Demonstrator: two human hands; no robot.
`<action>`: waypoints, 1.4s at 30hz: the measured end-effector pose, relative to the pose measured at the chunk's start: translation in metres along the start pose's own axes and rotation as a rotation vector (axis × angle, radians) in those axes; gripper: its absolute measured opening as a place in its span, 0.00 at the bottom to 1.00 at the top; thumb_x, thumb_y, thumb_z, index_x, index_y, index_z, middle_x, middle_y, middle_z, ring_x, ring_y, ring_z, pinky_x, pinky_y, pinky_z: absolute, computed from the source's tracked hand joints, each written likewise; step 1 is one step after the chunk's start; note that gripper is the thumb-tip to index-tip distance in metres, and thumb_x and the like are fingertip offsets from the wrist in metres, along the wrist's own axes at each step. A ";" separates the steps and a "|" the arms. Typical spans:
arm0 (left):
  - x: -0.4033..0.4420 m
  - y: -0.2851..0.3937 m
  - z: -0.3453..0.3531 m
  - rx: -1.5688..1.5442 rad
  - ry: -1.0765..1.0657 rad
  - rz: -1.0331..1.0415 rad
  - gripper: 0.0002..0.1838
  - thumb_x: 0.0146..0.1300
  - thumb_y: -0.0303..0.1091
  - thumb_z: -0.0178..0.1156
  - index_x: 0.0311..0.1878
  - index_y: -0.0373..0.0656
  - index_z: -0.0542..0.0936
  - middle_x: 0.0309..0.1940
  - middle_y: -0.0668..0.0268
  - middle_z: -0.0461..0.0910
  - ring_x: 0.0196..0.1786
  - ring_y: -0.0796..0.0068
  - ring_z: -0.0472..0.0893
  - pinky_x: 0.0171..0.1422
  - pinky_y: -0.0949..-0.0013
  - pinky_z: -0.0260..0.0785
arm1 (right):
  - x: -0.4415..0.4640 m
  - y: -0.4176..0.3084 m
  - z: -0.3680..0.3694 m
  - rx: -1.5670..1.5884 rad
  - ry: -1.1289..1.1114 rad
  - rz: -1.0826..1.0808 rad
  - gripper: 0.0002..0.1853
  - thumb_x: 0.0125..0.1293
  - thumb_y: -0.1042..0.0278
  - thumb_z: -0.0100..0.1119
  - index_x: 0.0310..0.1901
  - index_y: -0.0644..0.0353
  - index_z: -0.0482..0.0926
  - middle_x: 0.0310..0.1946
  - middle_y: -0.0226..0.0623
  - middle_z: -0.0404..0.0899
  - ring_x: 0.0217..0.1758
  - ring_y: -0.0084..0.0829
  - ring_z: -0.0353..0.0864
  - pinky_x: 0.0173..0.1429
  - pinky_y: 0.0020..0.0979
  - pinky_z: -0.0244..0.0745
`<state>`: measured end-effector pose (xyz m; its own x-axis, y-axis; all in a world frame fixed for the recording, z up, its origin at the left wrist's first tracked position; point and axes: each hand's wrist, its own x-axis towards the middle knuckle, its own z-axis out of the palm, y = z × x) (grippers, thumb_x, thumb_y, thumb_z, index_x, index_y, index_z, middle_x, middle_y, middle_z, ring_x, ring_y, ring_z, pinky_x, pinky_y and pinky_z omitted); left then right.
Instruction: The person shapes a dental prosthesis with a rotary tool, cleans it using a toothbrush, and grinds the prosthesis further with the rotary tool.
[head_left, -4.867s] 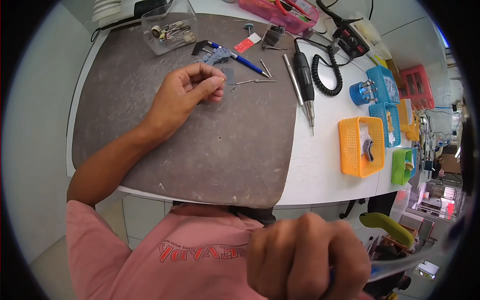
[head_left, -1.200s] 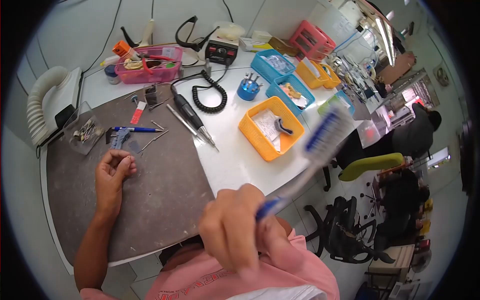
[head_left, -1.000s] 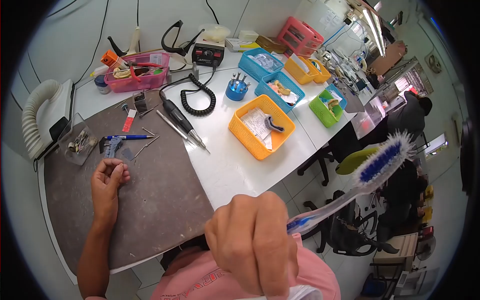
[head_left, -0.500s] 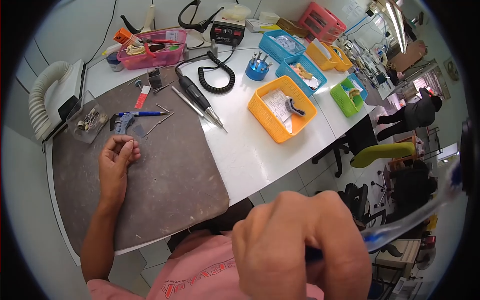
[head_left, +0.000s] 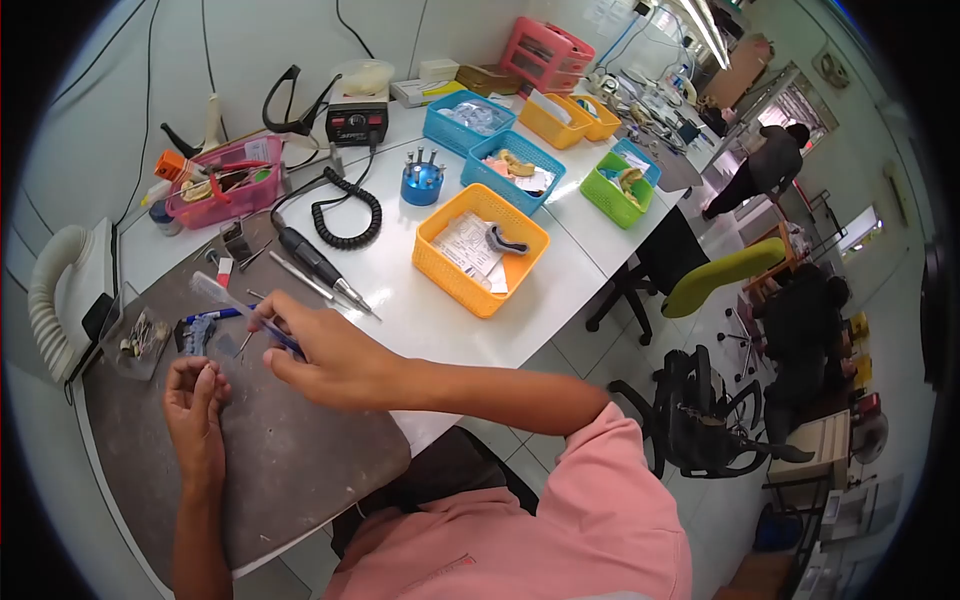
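Note:
My left hand [head_left: 195, 405] rests on the brown mat [head_left: 300, 455], fingers curled and thumb pressed to them. Whatever they pinch, if anything, is too small to make out. My right hand [head_left: 320, 350] reaches across the mat, closed around a slim clear-and-blue tool like a toothbrush [head_left: 215, 293]. Its pale end points up and left, above the mat. Just beyond my left fingertips lies a blue-grey moulded piece [head_left: 197, 336], close to a blue pen [head_left: 235, 312]. A small red-and-white strip [head_left: 224, 270] lies farther back, partly covered by the tool.
A rotary handpiece [head_left: 315, 265] with coiled cord lies at the mat's edge. Behind are a control box [head_left: 357, 122], a blue bur stand [head_left: 422, 182] and a pink basket [head_left: 225, 200]. An orange basket [head_left: 430, 265] stands right. A clear box [head_left: 135, 335] sits left. People are in the background.
My right hand has swung from close to the camera over to the mat, carrying the toothbrush-like tool. My left hand keeps its curled pose. The view has shifted right.

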<state>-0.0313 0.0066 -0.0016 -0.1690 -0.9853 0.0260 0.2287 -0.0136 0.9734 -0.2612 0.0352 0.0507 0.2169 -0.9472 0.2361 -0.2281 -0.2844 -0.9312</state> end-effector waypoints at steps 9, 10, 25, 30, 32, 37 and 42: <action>0.024 -0.007 0.016 -0.118 0.024 -0.096 0.06 0.70 0.30 0.58 0.47 0.42 0.75 0.38 0.70 0.77 0.40 0.82 0.79 0.48 0.76 0.74 | 0.026 0.049 -0.006 -0.593 0.045 -0.511 0.15 0.68 0.66 0.55 0.54 0.57 0.76 0.33 0.41 0.76 0.27 0.43 0.79 0.27 0.38 0.73; 0.028 -0.010 0.015 -0.105 0.020 -0.093 0.06 0.70 0.30 0.57 0.47 0.42 0.75 0.38 0.70 0.78 0.40 0.82 0.79 0.48 0.76 0.75 | 0.025 0.056 -0.004 -0.573 0.060 -0.527 0.16 0.66 0.69 0.56 0.55 0.60 0.75 0.33 0.41 0.76 0.26 0.42 0.79 0.27 0.38 0.74; 0.024 -0.001 0.010 -0.205 0.012 -0.120 0.13 0.68 0.29 0.59 0.52 0.33 0.77 0.41 0.63 0.79 0.45 0.74 0.81 0.55 0.70 0.75 | 0.025 0.053 -0.015 -0.582 -0.065 -0.414 0.28 0.61 0.79 0.56 0.65 0.55 0.70 0.29 0.40 0.76 0.25 0.40 0.78 0.29 0.37 0.74; 0.022 0.002 0.005 -0.277 -0.021 -0.132 0.08 0.69 0.31 0.59 0.47 0.39 0.77 0.40 0.66 0.80 0.43 0.77 0.81 0.53 0.71 0.76 | 0.025 0.049 -0.012 -0.545 -0.056 -0.395 0.26 0.61 0.82 0.57 0.63 0.57 0.74 0.24 0.37 0.71 0.20 0.34 0.72 0.25 0.34 0.69; 0.023 0.002 0.004 -0.295 -0.012 -0.137 0.07 0.69 0.31 0.58 0.47 0.40 0.77 0.40 0.66 0.80 0.43 0.77 0.81 0.52 0.72 0.76 | 0.024 0.049 -0.011 -0.551 -0.063 -0.424 0.25 0.61 0.82 0.57 0.62 0.58 0.74 0.23 0.36 0.70 0.18 0.31 0.70 0.23 0.32 0.67; 0.023 0.003 0.004 -0.332 0.006 -0.176 0.08 0.69 0.32 0.59 0.46 0.39 0.77 0.38 0.66 0.80 0.42 0.77 0.80 0.51 0.73 0.76 | 0.023 0.047 -0.010 -0.553 -0.071 -0.397 0.25 0.61 0.81 0.58 0.62 0.58 0.75 0.23 0.35 0.70 0.17 0.28 0.68 0.22 0.31 0.66; 0.021 0.003 0.006 -0.329 0.043 -0.176 0.09 0.69 0.35 0.59 0.45 0.39 0.77 0.36 0.67 0.80 0.40 0.79 0.80 0.48 0.74 0.75 | 0.022 0.045 -0.009 -0.542 -0.044 -0.434 0.25 0.60 0.82 0.58 0.61 0.58 0.76 0.22 0.34 0.70 0.17 0.28 0.68 0.22 0.30 0.66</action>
<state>-0.0394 -0.0130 0.0034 -0.1946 -0.9691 -0.1516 0.4968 -0.2307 0.8366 -0.2747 -0.0001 0.0162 0.4314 -0.7278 0.5332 -0.5514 -0.6804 -0.4826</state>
